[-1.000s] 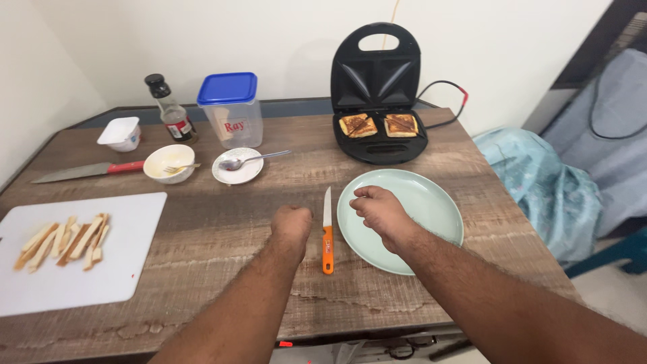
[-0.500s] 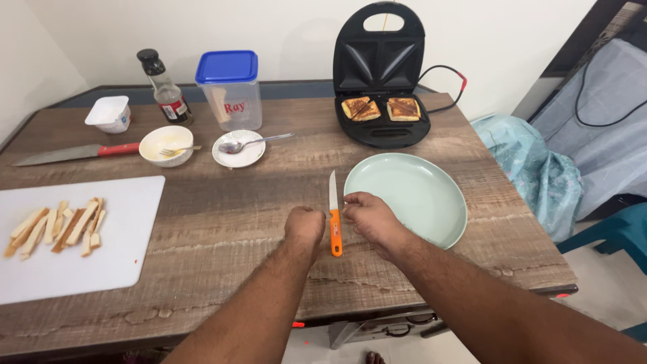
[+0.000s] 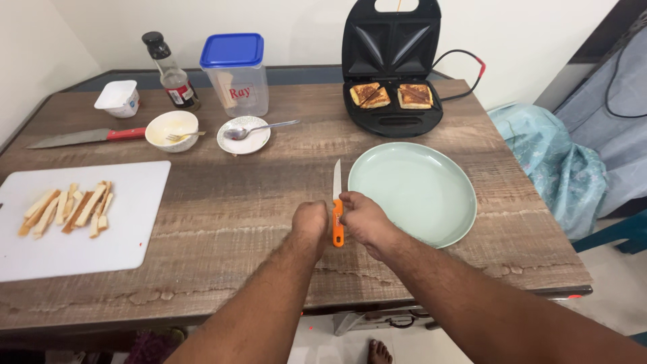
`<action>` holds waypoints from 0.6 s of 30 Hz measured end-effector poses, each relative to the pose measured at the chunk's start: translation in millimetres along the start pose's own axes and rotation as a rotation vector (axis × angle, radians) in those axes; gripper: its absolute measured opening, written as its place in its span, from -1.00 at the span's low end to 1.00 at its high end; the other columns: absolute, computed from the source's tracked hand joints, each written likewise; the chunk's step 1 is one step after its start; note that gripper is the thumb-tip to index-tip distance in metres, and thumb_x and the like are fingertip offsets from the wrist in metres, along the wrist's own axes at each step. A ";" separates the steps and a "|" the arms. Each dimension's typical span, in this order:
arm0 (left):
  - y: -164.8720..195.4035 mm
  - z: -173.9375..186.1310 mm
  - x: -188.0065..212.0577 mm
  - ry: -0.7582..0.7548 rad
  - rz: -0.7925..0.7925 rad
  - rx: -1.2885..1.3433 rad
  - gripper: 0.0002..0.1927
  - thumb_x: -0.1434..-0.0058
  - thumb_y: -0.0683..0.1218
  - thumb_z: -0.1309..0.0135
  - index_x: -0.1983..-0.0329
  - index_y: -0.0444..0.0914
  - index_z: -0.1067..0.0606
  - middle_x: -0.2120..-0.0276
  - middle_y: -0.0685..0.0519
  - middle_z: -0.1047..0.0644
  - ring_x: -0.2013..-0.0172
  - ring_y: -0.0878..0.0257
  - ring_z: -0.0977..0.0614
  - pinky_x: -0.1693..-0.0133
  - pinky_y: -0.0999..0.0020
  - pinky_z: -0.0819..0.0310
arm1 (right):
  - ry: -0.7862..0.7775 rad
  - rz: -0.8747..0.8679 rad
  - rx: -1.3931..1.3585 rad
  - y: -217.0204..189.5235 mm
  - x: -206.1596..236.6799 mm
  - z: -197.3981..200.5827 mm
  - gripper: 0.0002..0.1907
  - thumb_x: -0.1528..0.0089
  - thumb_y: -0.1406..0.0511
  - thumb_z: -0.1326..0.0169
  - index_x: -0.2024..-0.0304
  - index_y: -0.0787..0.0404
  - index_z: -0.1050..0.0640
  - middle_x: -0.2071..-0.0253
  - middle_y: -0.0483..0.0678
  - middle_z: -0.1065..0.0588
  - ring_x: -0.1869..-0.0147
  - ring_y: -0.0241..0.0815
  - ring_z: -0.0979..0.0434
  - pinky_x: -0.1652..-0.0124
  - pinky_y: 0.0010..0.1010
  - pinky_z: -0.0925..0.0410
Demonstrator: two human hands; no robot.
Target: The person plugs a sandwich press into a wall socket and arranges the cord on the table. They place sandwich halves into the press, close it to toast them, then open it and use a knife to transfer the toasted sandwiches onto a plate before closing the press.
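A small knife (image 3: 336, 180) with an orange handle lies on the wooden table (image 3: 222, 202), blade pointing away from me. My right hand (image 3: 362, 219) curls its fingers onto the upper part of the handle. My left hand (image 3: 310, 224) sits as a loose fist against the handle's left side. Just right of the knife is a pale green plate (image 3: 418, 192) with nothing on it. Behind the plate an open black sandwich maker (image 3: 391, 47) holds two toasted sandwiches (image 3: 369, 95).
At the left, a white cutting board (image 3: 101, 243) carries several bread crust strips (image 3: 67, 207). Along the back are a red-handled knife (image 3: 81, 137), a bowl with a fork (image 3: 172, 128), a saucer with a spoon (image 3: 243, 135), a blue-lidded container (image 3: 232, 64), a bottle (image 3: 170, 71) and a white cup (image 3: 120, 98).
Both hands have closed in on the orange-handled knife from either side. My right hand came off the plate's edge onto the handle. The view has tilted slightly.
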State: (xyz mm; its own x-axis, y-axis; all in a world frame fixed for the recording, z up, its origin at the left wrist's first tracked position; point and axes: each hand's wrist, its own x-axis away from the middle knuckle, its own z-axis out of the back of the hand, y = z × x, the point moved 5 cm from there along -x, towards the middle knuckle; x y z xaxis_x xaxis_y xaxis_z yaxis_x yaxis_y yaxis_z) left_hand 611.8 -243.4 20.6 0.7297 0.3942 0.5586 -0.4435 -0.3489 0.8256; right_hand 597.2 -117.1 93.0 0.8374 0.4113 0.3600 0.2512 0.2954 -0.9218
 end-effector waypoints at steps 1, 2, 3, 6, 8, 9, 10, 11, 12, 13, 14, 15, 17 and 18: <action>-0.7 -0.9 1.4 0.001 -0.010 -0.013 -0.60 -0.22 -0.09 0.12 -0.02 -0.43 -0.47 0.16 -0.22 -0.55 0.21 -0.04 -0.62 0.23 -0.07 -0.54 | 0.004 -0.032 0.008 2.6 0.1 -2.4 -0.32 -0.22 0.47 0.05 -0.42 0.29 -0.19 -0.41 0.14 -0.28 -0.49 -0.01 -0.29 -0.40 -0.21 -0.21; -0.1 -1.9 2.7 0.001 -0.022 -0.027 -0.60 -0.20 -0.10 0.11 0.00 -0.44 -0.49 0.18 -0.22 -0.56 0.23 -0.04 -0.62 0.23 -0.06 -0.53 | 0.007 -0.063 0.015 4.3 1.2 -4.4 -0.31 -0.23 0.47 0.07 -0.43 0.28 -0.17 -0.41 0.14 -0.28 -0.49 -0.01 -0.30 -0.39 -0.22 -0.24; 0.9 -2.4 4.3 0.001 -0.035 -0.044 -0.60 -0.18 -0.11 0.10 0.01 -0.44 -0.50 0.19 -0.23 -0.57 0.24 -0.04 -0.62 0.23 -0.04 -0.52 | 0.012 -0.093 0.020 5.0 2.8 -5.9 -0.31 -0.24 0.46 0.08 -0.44 0.26 -0.15 -0.41 0.14 -0.27 -0.48 -0.01 -0.31 -0.38 -0.22 -0.26; 2.6 -1.2 9.3 0.029 -0.028 -0.116 -0.63 -0.18 -0.08 0.08 0.02 -0.37 -0.49 0.21 -0.18 -0.56 0.24 -0.01 -0.61 0.23 0.00 -0.49 | -0.037 -0.185 0.003 7.0 9.7 -11.5 -0.32 -0.30 0.41 0.10 -0.47 0.24 -0.07 -0.43 0.13 -0.24 -0.52 -0.03 -0.25 -0.42 -0.19 -0.18; 2.4 0.7 11.6 0.034 0.000 -0.152 -0.63 -0.20 -0.06 0.07 0.03 -0.39 -0.50 0.21 -0.19 -0.57 0.24 0.00 -0.61 0.24 0.01 -0.48 | -0.050 -0.207 0.020 8.0 12.1 -13.6 -0.33 -0.31 0.38 0.08 -0.46 0.25 -0.11 -0.41 0.16 -0.27 -0.53 -0.04 -0.22 -0.43 -0.18 -0.12; 1.9 1.2 12.4 0.036 0.013 -0.171 -0.62 -0.21 -0.05 0.07 0.04 -0.40 -0.50 0.21 -0.19 -0.57 0.24 0.01 -0.61 0.24 0.02 -0.48 | -0.055 -0.217 0.028 9.4 12.4 -14.2 -0.34 -0.31 0.36 0.07 -0.46 0.26 -0.13 -0.41 0.17 -0.28 -0.53 -0.04 -0.21 -0.44 -0.17 -0.10; 1.7 1.7 12.7 0.042 0.020 -0.157 -0.63 -0.23 -0.04 0.07 0.03 -0.40 -0.49 0.22 -0.18 -0.57 0.24 0.02 -0.60 0.24 0.04 -0.48 | -0.061 -0.231 0.016 11.1 11.8 -14.3 -0.34 -0.31 0.36 0.07 -0.46 0.26 -0.13 -0.41 0.18 -0.29 -0.54 -0.04 -0.21 -0.44 -0.17 -0.10; 1.0 2.0 12.6 0.048 0.028 -0.143 -0.63 -0.24 -0.04 0.06 0.03 -0.39 -0.49 0.23 -0.17 -0.57 0.25 0.04 -0.59 0.24 0.07 -0.47 | -0.067 -0.245 0.004 13.3 10.7 -13.7 -0.34 -0.31 0.35 0.07 -0.46 0.26 -0.13 -0.40 0.19 -0.30 -0.54 -0.03 -0.21 -0.45 -0.17 -0.10; -0.3 2.4 12.3 0.055 0.036 -0.126 -0.64 -0.25 -0.03 0.06 0.03 -0.38 -0.49 0.23 -0.16 -0.56 0.25 0.06 -0.59 0.24 0.09 -0.47 | -0.073 -0.260 -0.005 16.1 9.4 -13.4 -0.34 -0.30 0.34 0.07 -0.46 0.26 -0.13 -0.40 0.19 -0.30 -0.54 -0.03 -0.22 -0.45 -0.16 -0.10; -3.4 2.8 11.7 0.055 0.080 -0.089 -0.65 -0.27 -0.03 0.07 0.04 -0.39 -0.49 0.25 -0.15 -0.55 0.27 0.07 -0.57 0.25 0.10 -0.46 | -0.071 -0.276 0.021 18.7 7.7 -12.9 -0.35 -0.31 0.34 0.09 -0.46 0.26 -0.14 -0.41 0.19 -0.29 -0.54 -0.02 -0.21 -0.45 -0.15 -0.09; -6.6 2.6 11.1 0.053 0.124 -0.053 -0.65 -0.29 -0.03 0.08 0.05 -0.39 -0.50 0.26 -0.15 -0.54 0.29 0.08 -0.55 0.26 0.11 -0.45 | -0.067 -0.293 0.047 21.2 6.1 -11.8 -0.36 -0.32 0.33 0.11 -0.46 0.26 -0.15 -0.42 0.19 -0.28 -0.55 -0.02 -0.19 -0.46 -0.13 -0.07; -9.4 1.9 10.3 0.050 0.168 -0.018 -0.65 -0.31 -0.03 0.09 0.06 -0.39 -0.51 0.27 -0.14 -0.54 0.30 0.09 -0.54 0.28 0.11 -0.45 | -0.061 -0.309 0.072 23.4 4.8 -10.7 -0.37 -0.33 0.33 0.13 -0.47 0.26 -0.16 -0.42 0.18 -0.26 -0.55 -0.01 -0.18 -0.46 -0.12 -0.06; -13.0 -0.8 10.9 0.006 0.153 0.049 -0.69 -0.30 -0.09 0.10 0.05 -0.39 -0.51 0.29 -0.12 -0.51 0.34 0.10 -0.51 0.30 0.14 -0.42 | -0.040 -0.295 0.047 23.6 1.8 -10.4 -0.36 -0.31 0.34 0.10 -0.46 0.26 -0.19 -0.42 0.18 -0.26 -0.55 0.00 -0.18 -0.46 -0.12 -0.03; -14.0 -1.9 11.2 -0.015 0.146 0.085 -0.70 -0.29 -0.11 0.10 0.04 -0.38 -0.51 0.31 -0.11 -0.50 0.35 0.11 -0.50 0.31 0.15 -0.41 | -0.031 -0.288 0.036 22.9 0.9 -10.2 -0.36 -0.30 0.35 0.08 -0.45 0.26 -0.21 -0.42 0.18 -0.26 -0.55 0.00 -0.17 -0.46 -0.12 -0.01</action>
State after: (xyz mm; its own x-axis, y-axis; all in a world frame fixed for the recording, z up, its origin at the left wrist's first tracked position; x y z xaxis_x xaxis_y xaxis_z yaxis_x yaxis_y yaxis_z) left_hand 625.1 -232.4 15.5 0.6689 0.3219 0.6700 -0.5000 -0.4723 0.7260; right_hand 608.6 -118.8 70.7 0.7183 0.3323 0.6113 0.4587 0.4345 -0.7751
